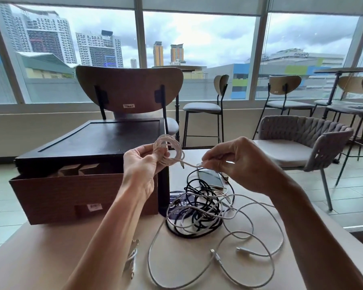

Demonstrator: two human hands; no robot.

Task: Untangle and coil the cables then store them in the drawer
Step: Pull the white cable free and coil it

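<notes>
My left hand (142,164) pinches a small coil of white cable (169,150) held up above the table. My right hand (237,164) grips the loose tail of that same cable (192,164) just right of the coil. Below them a tangle of black and white cables (199,214) lies on the table, with long white loops (249,256) spreading toward me. The brown drawer (71,193) stands pulled out from a dark wooden box (105,139) on the left, with wooden dividers showing inside. Another white cable (132,258) lies partly hidden under my left forearm.
A phone (211,177) lies flat behind the tangle, and a dark printed card (177,206) sits under it. The beige table (50,258) ends close on the right. A wooden chair (130,88) stands behind the box; a woven armchair (298,143) stands to the right.
</notes>
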